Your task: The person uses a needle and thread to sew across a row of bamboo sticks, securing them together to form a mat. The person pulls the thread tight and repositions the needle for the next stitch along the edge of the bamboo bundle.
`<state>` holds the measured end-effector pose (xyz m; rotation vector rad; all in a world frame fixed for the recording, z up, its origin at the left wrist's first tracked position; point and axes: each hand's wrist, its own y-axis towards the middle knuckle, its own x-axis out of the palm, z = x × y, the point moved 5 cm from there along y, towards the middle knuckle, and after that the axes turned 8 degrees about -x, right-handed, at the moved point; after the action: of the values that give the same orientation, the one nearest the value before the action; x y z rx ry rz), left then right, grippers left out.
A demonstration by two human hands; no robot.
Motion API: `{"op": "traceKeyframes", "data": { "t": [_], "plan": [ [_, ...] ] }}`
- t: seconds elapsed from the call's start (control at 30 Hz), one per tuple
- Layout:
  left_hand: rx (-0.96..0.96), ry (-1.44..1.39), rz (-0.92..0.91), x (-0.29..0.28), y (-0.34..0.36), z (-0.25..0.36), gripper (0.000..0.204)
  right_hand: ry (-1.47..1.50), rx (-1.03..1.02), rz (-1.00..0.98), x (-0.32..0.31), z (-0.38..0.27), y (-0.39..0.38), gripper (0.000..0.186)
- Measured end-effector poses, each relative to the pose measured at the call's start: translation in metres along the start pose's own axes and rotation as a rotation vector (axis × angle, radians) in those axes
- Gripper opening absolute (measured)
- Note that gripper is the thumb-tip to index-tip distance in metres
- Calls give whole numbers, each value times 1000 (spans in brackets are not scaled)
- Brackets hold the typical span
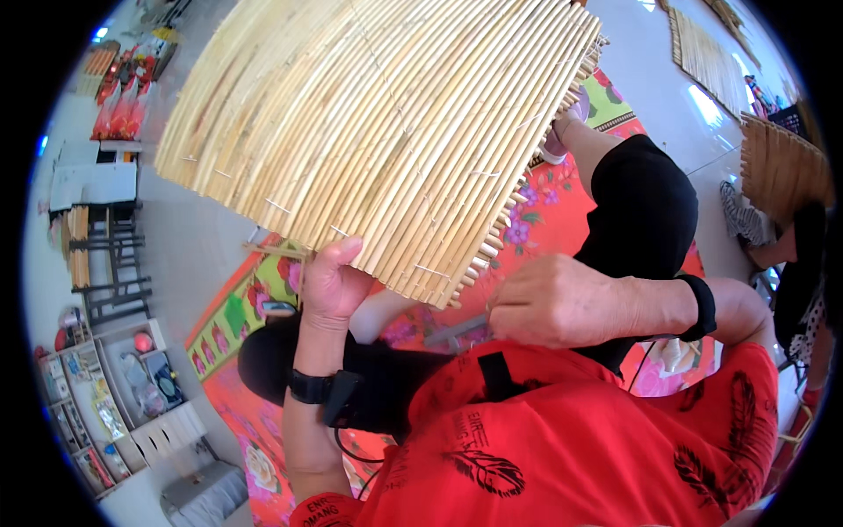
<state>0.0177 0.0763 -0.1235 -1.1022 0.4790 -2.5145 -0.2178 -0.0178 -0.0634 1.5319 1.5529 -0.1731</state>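
Observation:
A large mat of pale yellow reed stalks (378,149), stitched together with thin white thread, fills the upper middle, tilted in front of me. My left hand (334,285) grips its lower edge, thumb on the upper face and the other fingers hidden underneath. Cut stalk ends stick out unevenly along the mat's right edge. Just off its near right corner, my right hand (558,303) is closed, knuckles up and apart from the mat. Whatever its fingers may hold is hidden.
Under my legs spreads a red floral cloth (544,224). To the right sits another person beside a brown reed mat (781,167); a pale mat (707,61) lies on the floor beyond. An organizer with compartments (105,395) stands at lower left, near dark stools (114,263).

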Motion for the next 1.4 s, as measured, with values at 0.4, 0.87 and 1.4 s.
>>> {"op": "traceKeyframes", "data": {
  "t": [0.4,0.87,1.4],
  "plan": [
    [-141,-167,-137,-17,160,-25,49,-160,14,-309,-5,46,32,23],
    [-185,-487,-115,-68,261,-86,27,-191,77,-239,-13,47,37,11],
    [-83,-426,27,-81,273,-95,36,-142,106,-255,1,54,26,12]
  ]
}}
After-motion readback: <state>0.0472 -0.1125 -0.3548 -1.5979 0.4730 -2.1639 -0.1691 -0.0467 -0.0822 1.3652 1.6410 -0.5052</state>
